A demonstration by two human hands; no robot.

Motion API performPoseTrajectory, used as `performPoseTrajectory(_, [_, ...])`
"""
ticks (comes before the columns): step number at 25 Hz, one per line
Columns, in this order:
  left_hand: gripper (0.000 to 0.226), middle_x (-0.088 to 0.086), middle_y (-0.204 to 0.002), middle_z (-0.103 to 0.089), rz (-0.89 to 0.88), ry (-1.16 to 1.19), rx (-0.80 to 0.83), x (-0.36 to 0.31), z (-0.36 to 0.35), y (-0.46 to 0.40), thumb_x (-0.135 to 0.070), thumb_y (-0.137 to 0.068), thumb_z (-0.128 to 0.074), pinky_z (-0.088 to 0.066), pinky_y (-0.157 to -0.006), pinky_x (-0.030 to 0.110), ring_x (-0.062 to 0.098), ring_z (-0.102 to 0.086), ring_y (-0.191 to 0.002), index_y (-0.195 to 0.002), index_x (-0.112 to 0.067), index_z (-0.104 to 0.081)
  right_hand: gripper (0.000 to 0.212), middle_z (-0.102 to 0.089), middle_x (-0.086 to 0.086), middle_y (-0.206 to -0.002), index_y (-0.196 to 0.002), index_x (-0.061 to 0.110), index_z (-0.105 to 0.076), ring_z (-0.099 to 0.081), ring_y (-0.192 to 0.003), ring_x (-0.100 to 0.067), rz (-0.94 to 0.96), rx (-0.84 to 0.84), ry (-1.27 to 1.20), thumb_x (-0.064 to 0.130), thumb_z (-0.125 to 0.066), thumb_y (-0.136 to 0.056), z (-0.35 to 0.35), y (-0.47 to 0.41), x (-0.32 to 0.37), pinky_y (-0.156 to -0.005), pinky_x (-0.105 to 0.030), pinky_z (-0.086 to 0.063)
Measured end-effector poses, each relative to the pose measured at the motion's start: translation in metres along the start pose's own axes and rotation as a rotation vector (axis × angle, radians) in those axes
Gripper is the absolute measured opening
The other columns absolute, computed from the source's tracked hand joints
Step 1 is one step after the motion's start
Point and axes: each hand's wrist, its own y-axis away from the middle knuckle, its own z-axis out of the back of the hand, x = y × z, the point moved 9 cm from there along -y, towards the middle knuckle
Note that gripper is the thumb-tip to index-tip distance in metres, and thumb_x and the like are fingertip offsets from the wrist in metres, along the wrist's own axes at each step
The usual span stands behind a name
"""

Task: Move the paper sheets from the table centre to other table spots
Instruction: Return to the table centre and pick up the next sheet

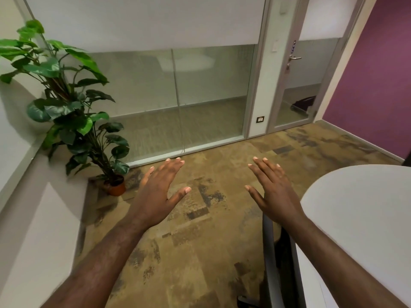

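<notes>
Both arms stretch forward over the carpeted floor, palms down. My left hand (161,192) is flat with its fingers spread and holds nothing. My right hand (272,188) is likewise flat, fingers apart, holding nothing, just left of the round white table (360,210) whose curved edge fills the lower right. No paper sheets show on the part of the table in view.
A grey chair back (270,258) stands beside the table's left edge under my right forearm. A potted green plant (73,112) sits in the left corner by a white wall. A glass partition and a glass door (300,85) lie ahead; a purple wall is at right.
</notes>
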Motion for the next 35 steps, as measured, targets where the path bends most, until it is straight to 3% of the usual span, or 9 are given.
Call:
performPoseTrajectory(4, [0.069, -0.009, -0.158, -0.024, -0.032, -0.002, 0.031, 0.05, -0.03, -0.074, -0.062, -0.088, -0.036, -0.008, -0.12, 0.043, 0.008, -0.014, -0.147, -0.149, -0.032, -0.023, 0.058, -0.037, -0.006, -0.154, -0.143, 0.019, -0.038, -0.029, -0.144, -0.025, -0.054, -0.001, 0.044, 0.048, -0.042, -0.094, -0.042, -0.056, -0.031, -0.117, -0.05, -0.026])
performPoseTrajectory(8, [0.069, -0.009, -0.158, -0.026, -0.188, -0.032, 0.072, 0.082, -0.063, -0.165, -0.062, -0.089, -0.038, -0.012, -0.12, 0.043, 0.01, -0.017, -0.147, -0.149, -0.028, -0.027, 0.059, -0.039, -0.005, -0.153, -0.143, 0.021, -0.039, -0.03, -0.144, -0.025, -0.16, -0.005, 0.149, 0.054, -0.03, -0.094, -0.074, -0.11, -0.057, -0.116, -0.046, -0.023])
performPoseTrajectory(16, [0.068, -0.013, -0.156, -0.03, -0.474, 0.062, 0.153, 0.066, -0.148, -0.343, -0.065, -0.088, -0.033, -0.01, -0.116, 0.031, 0.008, -0.022, -0.145, -0.146, -0.031, -0.031, 0.058, -0.042, -0.006, -0.151, -0.141, 0.019, -0.044, -0.032, -0.144, -0.028, -0.435, -0.066, 0.246, 0.052, -0.032, -0.094, -0.082, -0.173, -0.141, -0.116, -0.051, -0.027])
performPoseTrajectory(27, [0.066, -0.014, -0.155, -0.031, -0.785, 0.214, 0.231, -0.1, -0.33, -0.585, -0.063, -0.088, -0.035, -0.017, -0.117, 0.038, 0.005, -0.022, -0.144, -0.146, -0.032, -0.03, 0.055, -0.044, -0.006, -0.15, -0.139, 0.019, -0.047, -0.033, -0.143, -0.028, -0.735, -0.109, 0.41, 0.053, -0.034, -0.097, -0.072, -0.216, -0.396, -0.115, -0.052, -0.028])
performPoseTrajectory(35, [0.066, -0.01, -0.155, -0.032, -1.053, 0.357, 0.362, -0.268, -0.457, -0.673, -0.063, -0.088, -0.035, -0.021, -0.117, 0.044, 0.007, -0.023, -0.144, -0.146, -0.031, -0.031, 0.051, -0.047, -0.005, -0.148, -0.135, 0.018, -0.05, -0.037, -0.141, -0.028, -1.027, -0.192, 0.552, 0.048, -0.037, -0.096, -0.034, -0.166, -0.528, -0.113, -0.052, -0.031])
